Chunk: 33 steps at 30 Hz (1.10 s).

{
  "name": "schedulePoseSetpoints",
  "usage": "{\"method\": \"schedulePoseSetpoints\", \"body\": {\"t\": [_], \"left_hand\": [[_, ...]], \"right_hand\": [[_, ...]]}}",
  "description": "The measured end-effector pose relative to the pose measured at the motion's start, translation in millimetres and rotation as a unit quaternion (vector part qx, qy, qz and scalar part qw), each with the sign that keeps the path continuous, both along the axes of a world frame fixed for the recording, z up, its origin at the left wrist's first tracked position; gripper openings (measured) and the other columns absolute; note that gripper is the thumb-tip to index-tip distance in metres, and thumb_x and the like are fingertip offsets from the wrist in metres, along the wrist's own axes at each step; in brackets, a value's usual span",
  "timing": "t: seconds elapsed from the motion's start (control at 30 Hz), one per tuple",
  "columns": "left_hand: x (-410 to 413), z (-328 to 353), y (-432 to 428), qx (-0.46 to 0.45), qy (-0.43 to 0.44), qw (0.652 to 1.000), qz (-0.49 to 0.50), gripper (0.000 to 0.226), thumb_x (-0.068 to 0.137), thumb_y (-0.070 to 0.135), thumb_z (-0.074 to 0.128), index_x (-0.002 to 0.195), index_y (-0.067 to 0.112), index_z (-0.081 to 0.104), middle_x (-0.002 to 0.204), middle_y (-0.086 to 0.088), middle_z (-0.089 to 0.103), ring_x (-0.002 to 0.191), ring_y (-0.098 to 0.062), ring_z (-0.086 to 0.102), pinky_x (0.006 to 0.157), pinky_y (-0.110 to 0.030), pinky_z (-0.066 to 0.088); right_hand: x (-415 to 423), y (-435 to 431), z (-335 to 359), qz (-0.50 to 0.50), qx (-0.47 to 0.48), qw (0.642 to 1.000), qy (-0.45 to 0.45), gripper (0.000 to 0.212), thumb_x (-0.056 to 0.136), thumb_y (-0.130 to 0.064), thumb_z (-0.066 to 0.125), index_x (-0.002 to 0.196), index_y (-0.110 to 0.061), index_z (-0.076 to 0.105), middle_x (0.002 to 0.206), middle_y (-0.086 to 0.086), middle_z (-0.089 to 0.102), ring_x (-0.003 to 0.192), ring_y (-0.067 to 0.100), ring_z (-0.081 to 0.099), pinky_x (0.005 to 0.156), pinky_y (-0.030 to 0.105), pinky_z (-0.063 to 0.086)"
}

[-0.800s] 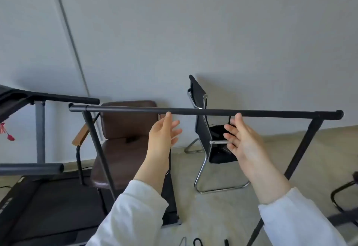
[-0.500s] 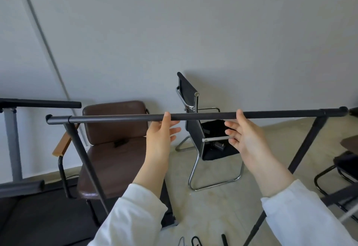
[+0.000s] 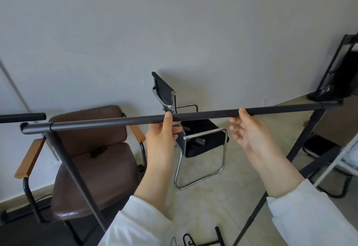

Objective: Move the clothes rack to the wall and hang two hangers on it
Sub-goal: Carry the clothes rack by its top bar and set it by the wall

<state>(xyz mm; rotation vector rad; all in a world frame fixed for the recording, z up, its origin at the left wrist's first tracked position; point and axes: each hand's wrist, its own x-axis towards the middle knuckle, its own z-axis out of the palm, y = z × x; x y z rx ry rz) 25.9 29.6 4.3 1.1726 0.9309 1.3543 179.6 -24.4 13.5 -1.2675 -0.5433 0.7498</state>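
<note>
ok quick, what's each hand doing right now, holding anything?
Left hand: open, thumb up against the clothes rack's top bar, fingers not wrapped around it.
Right hand: open, thumb on the same bar, fingers spread below it.

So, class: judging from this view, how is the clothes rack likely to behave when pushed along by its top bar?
The clothes rack probably stays stiff: its bar looks like straight metal tube. Likely light, since the left hand and right hand rest loosely. Its thin, splayed legs suggest it may wobble.
</note>
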Motion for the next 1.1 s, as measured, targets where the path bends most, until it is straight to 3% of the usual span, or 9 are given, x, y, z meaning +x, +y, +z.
{"method": "schedulePoseSetpoints", "body": {"t": [0.2,0.4,0.57,0.67,0.9,1.03,1.1], "left_hand": [[31.4,15.9,-31.9,0.019,0.009,0.999,-0.040,0.021,0.092,0.028,0.043,0.075,0.024,0.055,0.074,0.008,0.064,0.053,0.007,0.061,0.064,-0.016,0.047],[75.5,32.0,-83.2,0.030,0.012,0.996,-0.081,0.023,0.092,0.030,0.044,0.073,0.023,0.055,0.077,0.004,0.065,0.073,-0.009,0.062,0.070,-0.020,0.049],[118.6,42.0,-139.2,0.041,0.015,0.988,-0.145,0.021,0.092,0.030,0.043,0.076,0.021,0.055,0.078,0.006,0.064,0.053,0.007,0.062,0.058,-0.009,0.050],[143.2,45.7,-171.9,0.042,0.016,0.983,-0.180,0.022,0.092,0.030,0.043,0.076,0.020,0.055,0.076,0.008,0.063,0.050,0.009,0.061,0.060,-0.014,0.048],[197.1,45.5,-251.2,0.033,0.022,0.970,-0.241,0.021,0.092,0.031,0.045,0.079,0.020,0.057,0.080,0.004,0.064,0.065,-0.003,0.062,0.063,-0.015,0.050],[223.8,40.4,-305.0,0.039,0.028,0.960,-0.277,0.023,0.092,0.031,0.044,0.081,0.018,0.060,0.078,0.008,0.065,0.066,-0.004,0.060,0.059,-0.010,0.048],[235.9,38.0,-332.2,0.029,0.018,0.953,-0.302,0.024,0.092,0.030,0.045,0.075,0.021,0.059,0.075,0.008,0.065,0.066,-0.006,0.060,0.067,-0.018,0.049]], "right_hand": [[25.3,-44.9,11.4,-0.042,0.013,0.999,0.000,0.025,0.091,-0.031,0.045,0.069,-0.020,0.052,0.069,-0.005,0.057,0.062,0.009,0.048,0.060,0.021,0.038],[58.7,-114.5,23.0,-0.088,0.033,0.996,0.002,0.022,0.091,-0.031,0.046,0.075,-0.020,0.055,0.069,-0.005,0.058,0.061,0.008,0.049,0.061,0.021,0.039],[93.3,-188.1,29.2,-0.137,0.046,0.989,0.010,0.020,0.090,-0.032,0.047,0.076,-0.021,0.057,0.070,-0.004,0.059,0.063,0.008,0.051,0.062,0.022,0.040],[112.3,-228.2,31.0,-0.165,0.043,0.985,0.006,0.022,0.090,-0.033,0.048,0.076,-0.020,0.058,0.071,-0.005,0.060,0.065,0.008,0.052,0.064,0.022,0.041],[149.5,-326.2,33.4,-0.236,0.038,0.971,-0.003,0.027,0.090,-0.033,0.047,0.069,-0.019,0.057,0.070,-0.002,0.058,0.063,0.011,0.050,0.068,0.025,0.041],[165.9,-386.0,31.6,-0.280,0.038,0.959,-0.008,0.024,0.091,-0.032,0.046,0.072,-0.020,0.056,0.071,-0.003,0.059,0.064,0.010,0.052,0.063,0.022,0.041],[173.7,-416.9,30.4,-0.305,0.034,0.952,-0.011,0.024,0.091,-0.032,0.046,0.073,-0.019,0.055,0.072,-0.003,0.059,0.064,0.011,0.052,0.061,0.021,0.041]]}}
